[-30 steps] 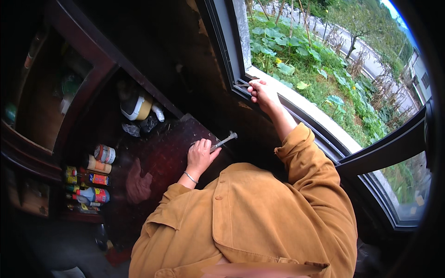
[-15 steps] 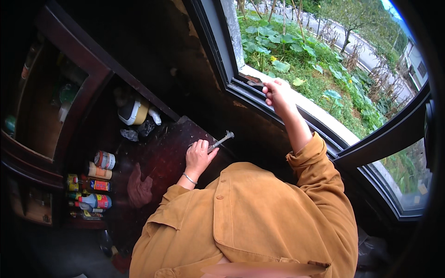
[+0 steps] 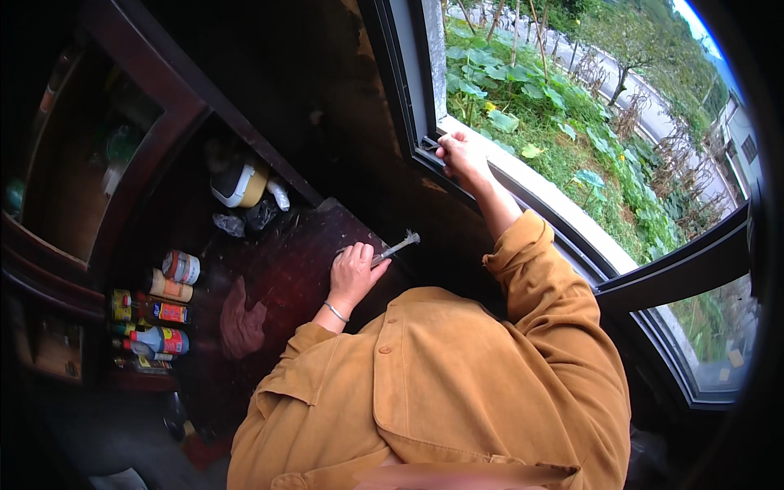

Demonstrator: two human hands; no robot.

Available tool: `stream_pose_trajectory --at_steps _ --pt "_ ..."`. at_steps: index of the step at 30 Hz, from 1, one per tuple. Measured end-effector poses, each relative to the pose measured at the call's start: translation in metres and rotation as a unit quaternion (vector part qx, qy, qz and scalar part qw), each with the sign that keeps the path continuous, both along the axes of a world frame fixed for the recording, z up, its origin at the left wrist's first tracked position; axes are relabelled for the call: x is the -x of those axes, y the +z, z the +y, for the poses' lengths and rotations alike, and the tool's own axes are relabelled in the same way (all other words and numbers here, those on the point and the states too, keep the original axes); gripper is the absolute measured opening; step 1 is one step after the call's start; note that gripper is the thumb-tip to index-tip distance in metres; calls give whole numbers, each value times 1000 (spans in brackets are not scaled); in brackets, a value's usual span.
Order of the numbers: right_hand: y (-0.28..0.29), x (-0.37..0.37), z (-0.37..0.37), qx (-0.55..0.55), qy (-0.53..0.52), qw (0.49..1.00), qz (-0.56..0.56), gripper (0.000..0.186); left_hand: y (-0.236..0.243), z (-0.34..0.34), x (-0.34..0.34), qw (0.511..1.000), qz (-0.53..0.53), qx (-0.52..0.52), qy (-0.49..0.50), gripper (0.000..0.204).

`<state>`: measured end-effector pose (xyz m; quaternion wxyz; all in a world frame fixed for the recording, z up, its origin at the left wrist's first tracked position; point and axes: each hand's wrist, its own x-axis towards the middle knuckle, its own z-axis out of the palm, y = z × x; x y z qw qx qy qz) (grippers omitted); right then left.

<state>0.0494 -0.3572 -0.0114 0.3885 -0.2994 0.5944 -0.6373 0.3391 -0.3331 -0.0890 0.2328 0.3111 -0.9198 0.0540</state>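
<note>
My right hand (image 3: 462, 157) is closed at the lower corner of the window frame (image 3: 523, 204), its fingers down at the track. A small, thin, dark piece (image 3: 430, 144) pokes out past the fingertips into the corner; its kind is not clear. On the edge of the dark red tabletop (image 3: 298, 269) lies my left hand (image 3: 353, 276), a bracelet at its wrist. Its fingers are bent over a thin brush-like stick (image 3: 398, 246) with a frayed, pale tip, which sticks out to the right beyond the table's edge. Part of the stick is hidden under the hand.
A crumpled brown cloth (image 3: 242, 320) lies on the table. Several bottles and jars (image 3: 167, 314) stand at its left side. Farther back are a white-and-yellow container (image 3: 245, 186) and plastic bags (image 3: 261, 214). A dark wooden cabinet (image 3: 139, 73) rises at the left.
My right hand has moved left along the window track, closer to the frame's corner. The left hand stays in place on the table with the stick. The whole view has shifted slightly.
</note>
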Motion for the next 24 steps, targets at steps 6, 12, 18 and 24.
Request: stream_pose_trajectory --at_steps 6,12,18,24 --pt "-10 -7 13 57 24 997 -48 11 2 1 -1 1000 -11 10 6 35" --pt "-10 -7 16 66 26 995 -70 10 -2 0 -2 1000 -4 10 -1 35" --pt "-5 -2 4 37 -22 984 -172 5 -1 -1 0 1000 -5 10 -6 34" --pt "-9 -15 12 52 -24 991 -120 8 -2 1 -2 1000 -4 9 -4 34"
